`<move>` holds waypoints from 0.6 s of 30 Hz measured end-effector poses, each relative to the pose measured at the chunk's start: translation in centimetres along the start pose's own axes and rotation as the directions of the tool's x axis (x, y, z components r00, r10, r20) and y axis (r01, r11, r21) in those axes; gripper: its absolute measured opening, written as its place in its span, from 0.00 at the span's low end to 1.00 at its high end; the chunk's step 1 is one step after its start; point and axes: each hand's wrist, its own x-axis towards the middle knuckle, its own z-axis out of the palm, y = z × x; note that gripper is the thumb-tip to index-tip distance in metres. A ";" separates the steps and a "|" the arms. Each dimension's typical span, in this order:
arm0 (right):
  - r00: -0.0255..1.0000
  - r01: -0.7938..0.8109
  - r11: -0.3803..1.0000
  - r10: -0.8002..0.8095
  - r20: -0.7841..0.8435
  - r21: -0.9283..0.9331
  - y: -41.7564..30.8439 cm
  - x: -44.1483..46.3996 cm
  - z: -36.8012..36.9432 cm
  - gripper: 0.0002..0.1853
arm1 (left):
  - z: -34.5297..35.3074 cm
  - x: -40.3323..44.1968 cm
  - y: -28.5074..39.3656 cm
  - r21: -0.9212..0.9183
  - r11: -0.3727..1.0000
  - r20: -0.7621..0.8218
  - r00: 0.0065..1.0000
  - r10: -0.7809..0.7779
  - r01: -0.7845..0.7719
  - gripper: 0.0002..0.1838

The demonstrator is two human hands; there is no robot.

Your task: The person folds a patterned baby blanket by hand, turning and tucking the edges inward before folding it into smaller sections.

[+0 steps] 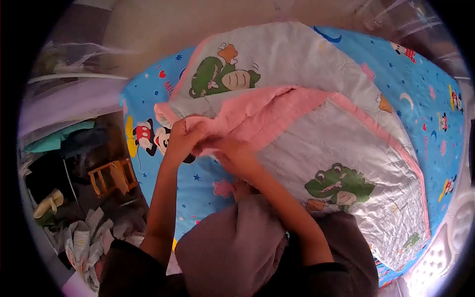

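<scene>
A pale grey quilt (pixel 292 54) with green crocodile prints and a pink border lies spread over the bed, partly folded so that its pink underside shows. My left hand (pixel 187 138) is closed on the pink edge near the quilt's left corner. Just to the right, my right hand (pixel 236 157) also grips the pink cloth, its fingertips tucked into the folds and partly hidden. The two hands are close together, above the blue sheet. My knees, in grey-brown trousers (pixel 232 242), rest on the bed below the hands.
Under the quilt is a blue cartoon-print sheet (pixel 193 198). To the left, beyond the bed's edge, are a small wooden stool (pixel 113 178), a heap of crumpled cloth (pixel 86 242) and a teal cloth (pixel 59 137). Sheer netting (pixel 74 94) hangs around the bed.
</scene>
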 end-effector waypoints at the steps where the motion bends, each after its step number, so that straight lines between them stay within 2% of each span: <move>1: 0.986 -0.133 0.983 0.144 -0.088 0.124 -1.0 0.3 -1.3 0.10 | -0.7 -0.7 0.6 0.225 0.962 0.077 0.981 -0.177 0.156 0.11; 2: 0.986 -0.138 0.981 0.149 -0.073 0.139 -1.5 0.7 -2.1 0.10 | -0.6 -1.3 0.5 0.224 0.958 0.067 0.978 -0.196 0.177 0.11; 4: 0.944 -0.216 0.920 0.282 -0.171 0.329 -1.5 2.5 -3.6 0.10 | 0.3 -1.8 0.7 0.104 0.975 0.047 0.980 0.191 -0.195 0.10; 5: 0.949 -0.205 0.923 0.269 -0.165 0.327 -1.7 3.2 -4.1 0.10 | 0.2 -2.3 1.5 0.078 0.990 0.023 0.993 0.113 -0.115 0.12; 6: 0.947 -0.167 0.912 0.254 -0.197 0.374 -2.0 3.8 -4.5 0.10 | 0.1 -2.3 1.4 0.077 0.990 0.011 0.993 0.118 -0.118 0.12; 8: 0.944 -0.132 0.895 0.245 -0.222 0.425 -2.8 4.2 -4.9 0.10 | -0.3 -2.6 1.1 -0.129 0.991 -0.025 0.999 0.045 -0.048 0.14; 11: 0.946 -0.112 0.915 0.217 -0.240 0.387 -3.2 4.4 -5.3 0.08 | -1.1 -2.8 1.0 -0.040 0.999 0.028 1.000 -0.010 0.011 0.16; 12: 0.941 -0.105 0.926 0.211 -0.264 0.364 -3.2 4.2 -5.3 0.08 | -1.1 -2.8 1.3 -0.041 0.999 0.028 1.000 -0.010 0.011 0.16; 14: 0.935 -0.102 0.934 0.207 -0.288 0.342 -3.2 4.0 -5.3 0.07 | -0.8 -2.6 2.2 -0.134 0.990 0.264 0.961 0.086 -0.052 0.16; 15: 0.934 -0.123 0.926 0.230 -0.274 0.357 -3.2 4.0 -5.4 0.07 | -0.6 -2.6 2.4 -0.132 0.990 0.266 0.960 0.083 -0.049 0.16; 17: 0.931 -0.148 0.916 0.256 -0.260 0.373 -3.2 4.0 -5.6 0.07 | -0.1 -2.4 2.4 -0.286 0.953 0.314 0.931 0.186 -0.094 0.17; 18: 0.926 -0.147 0.917 0.260 -0.275 0.371 -3.2 4.1 -5.7 0.07 | 0.0 -2.3 2.2 -0.285 0.954 0.316 0.931 0.183 -0.091 0.17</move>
